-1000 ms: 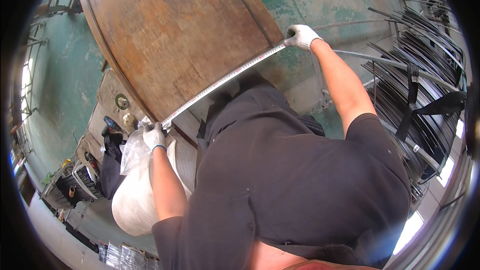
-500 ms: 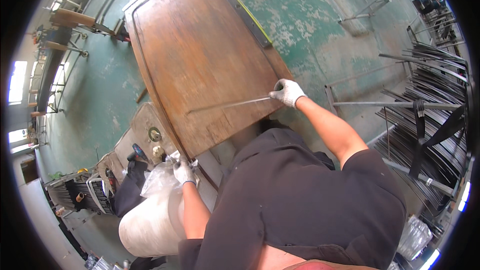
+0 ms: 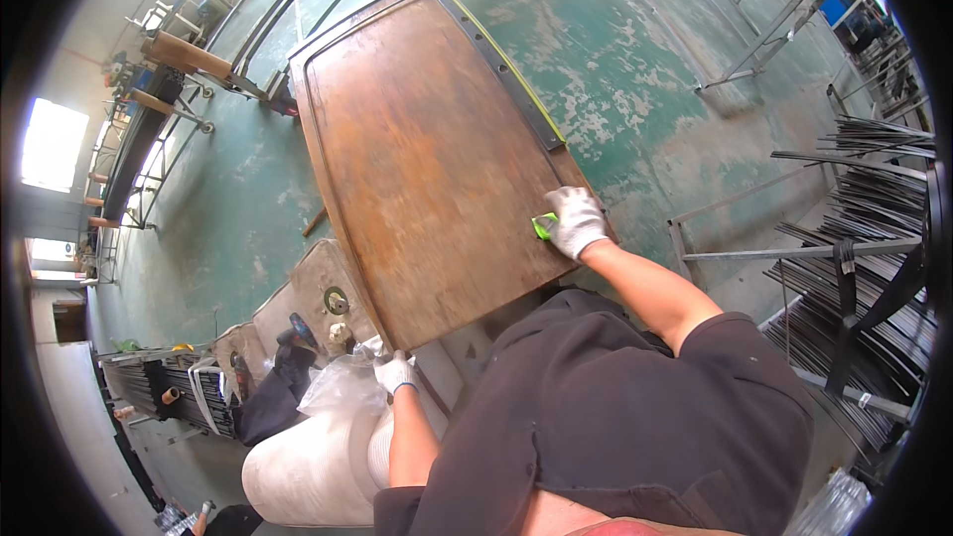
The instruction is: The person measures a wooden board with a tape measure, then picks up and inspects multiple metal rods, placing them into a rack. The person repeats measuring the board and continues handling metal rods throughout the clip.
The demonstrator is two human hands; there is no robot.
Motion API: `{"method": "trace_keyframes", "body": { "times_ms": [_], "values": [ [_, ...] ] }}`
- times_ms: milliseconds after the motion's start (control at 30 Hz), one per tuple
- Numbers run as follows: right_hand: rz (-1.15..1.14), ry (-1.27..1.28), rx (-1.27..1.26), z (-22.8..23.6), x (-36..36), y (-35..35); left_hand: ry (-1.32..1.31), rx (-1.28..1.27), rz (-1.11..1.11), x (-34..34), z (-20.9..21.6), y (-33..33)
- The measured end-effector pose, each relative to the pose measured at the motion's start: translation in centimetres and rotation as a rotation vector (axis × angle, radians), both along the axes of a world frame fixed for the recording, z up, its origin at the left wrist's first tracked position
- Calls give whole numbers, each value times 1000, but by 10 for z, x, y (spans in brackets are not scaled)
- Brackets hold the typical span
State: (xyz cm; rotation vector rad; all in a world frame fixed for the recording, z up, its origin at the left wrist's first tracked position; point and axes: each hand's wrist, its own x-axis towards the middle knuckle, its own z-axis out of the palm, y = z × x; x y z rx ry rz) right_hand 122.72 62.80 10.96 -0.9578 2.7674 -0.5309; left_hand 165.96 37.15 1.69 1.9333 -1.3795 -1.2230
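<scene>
My right hand (image 3: 576,221), in a white knit glove, is above the near right part of a worn brown wooden tabletop (image 3: 427,169). Its fingers are closed around a small bright green tape measure (image 3: 544,226), only part of which shows. My left hand (image 3: 395,373), gloved too, is at the near left corner of the tabletop, beside crumpled clear plastic (image 3: 342,387). Its fingers look curled in, and what they grip is too small to make out. A dark rail with a yellow-green edge (image 3: 506,69) runs along the far right side of the tabletop.
A thick pale roll (image 3: 308,471) lies by my left forearm. Left of the tabletop, a cloth-covered surface (image 3: 308,288) bears a blue-and-black tool (image 3: 298,331). Racks of dark strips (image 3: 864,288) stand at right, with metal frames (image 3: 179,104) at far left.
The long thin strip stretching left from my right hand is gone, and the green tape measure now shows there. The hand has turned over the tabletop. My left hand stays at the corner.
</scene>
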Motion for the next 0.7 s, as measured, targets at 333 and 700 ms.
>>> {"method": "trace_keyframes", "body": {
  "times_ms": [333,700],
  "values": [
    [-202,-176,161,-46,-51,14,-164,-27,-41,17,-65,-15],
    [-232,-248,313,-23,-87,-26,-228,-98,-83,-13,-20,-12]
  ]
}}
